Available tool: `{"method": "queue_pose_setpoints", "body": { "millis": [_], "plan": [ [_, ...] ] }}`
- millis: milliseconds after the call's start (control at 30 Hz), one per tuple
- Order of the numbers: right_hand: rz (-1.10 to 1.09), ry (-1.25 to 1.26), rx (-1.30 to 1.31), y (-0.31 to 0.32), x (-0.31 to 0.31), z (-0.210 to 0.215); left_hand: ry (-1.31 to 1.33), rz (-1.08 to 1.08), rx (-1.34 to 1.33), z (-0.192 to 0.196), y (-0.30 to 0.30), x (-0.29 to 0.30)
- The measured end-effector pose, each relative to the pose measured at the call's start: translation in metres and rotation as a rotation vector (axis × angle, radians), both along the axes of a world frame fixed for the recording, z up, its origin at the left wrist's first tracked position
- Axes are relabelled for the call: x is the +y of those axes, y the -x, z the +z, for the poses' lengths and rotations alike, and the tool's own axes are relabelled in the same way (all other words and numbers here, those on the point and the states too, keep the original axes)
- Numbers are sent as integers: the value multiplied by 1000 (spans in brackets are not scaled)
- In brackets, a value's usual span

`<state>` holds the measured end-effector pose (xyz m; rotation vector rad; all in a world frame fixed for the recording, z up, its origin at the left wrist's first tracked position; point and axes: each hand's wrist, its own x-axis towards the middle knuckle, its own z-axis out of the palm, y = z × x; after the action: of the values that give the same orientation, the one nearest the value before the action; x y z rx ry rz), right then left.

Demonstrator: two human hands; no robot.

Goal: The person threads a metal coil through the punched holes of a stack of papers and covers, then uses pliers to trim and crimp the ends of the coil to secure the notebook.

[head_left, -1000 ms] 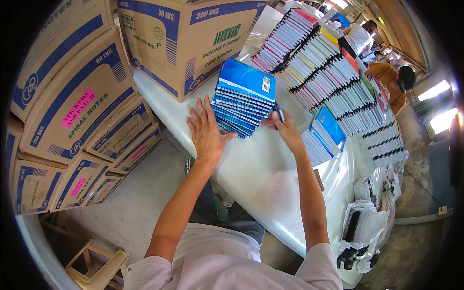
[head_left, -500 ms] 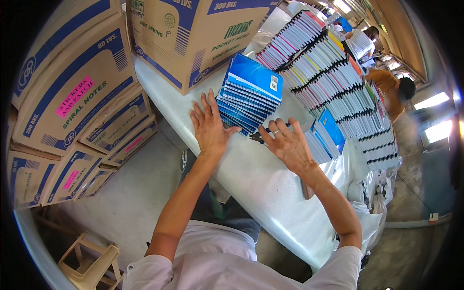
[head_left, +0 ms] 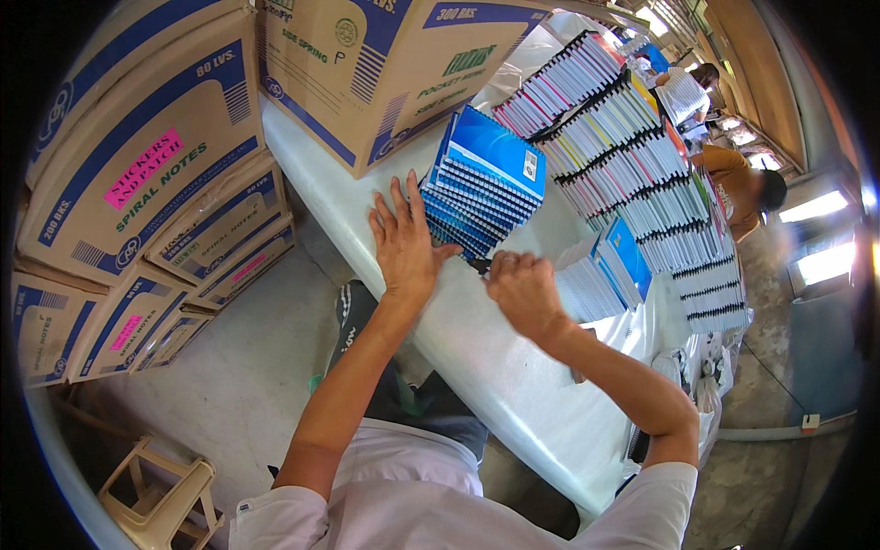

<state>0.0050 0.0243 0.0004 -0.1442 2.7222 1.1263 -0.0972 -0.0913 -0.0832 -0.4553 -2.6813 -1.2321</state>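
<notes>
A stack of blue spiral notebooks (head_left: 486,179) leans on the white table (head_left: 513,367), in front of a large cardboard box (head_left: 385,73). My left hand (head_left: 403,243) lies flat with fingers spread against the stack's near side. My right hand (head_left: 522,289) is closed into a fist just right of it, at the bottom corner of the stack, pinching a small dark item (head_left: 479,266) that I cannot identify.
Rows of spiral notebooks (head_left: 632,165) stand on edge across the far table, with a smaller blue-covered pile (head_left: 610,270) near my right hand. Printed cartons (head_left: 137,202) are stacked at the left. A plastic stool (head_left: 156,500) is on the floor. Two people (head_left: 733,179) work beyond.
My right hand has pulled back from the stack's right side toward me and closed into a fist. The left hand stays on the stack.
</notes>
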Motion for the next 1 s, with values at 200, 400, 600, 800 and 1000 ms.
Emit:
{"method": "queue_pose_setpoints", "body": {
  "millis": [200,400,600,800,1000],
  "plan": [
    [252,179,165,1,15,29,-36,8,-30,2,1,-1],
    [490,22,112,-4,53,39,-24,-1,-52,8,-1,1],
    [513,-36,74,-5,57,30,-19,-1,-45,7,0,3],
    [550,-65,63,-5,52,31,-28,4,-36,4,1,3],
    [427,-76,89,-7,40,27,-35,-5,-38,4,1,3]
  ]
}}
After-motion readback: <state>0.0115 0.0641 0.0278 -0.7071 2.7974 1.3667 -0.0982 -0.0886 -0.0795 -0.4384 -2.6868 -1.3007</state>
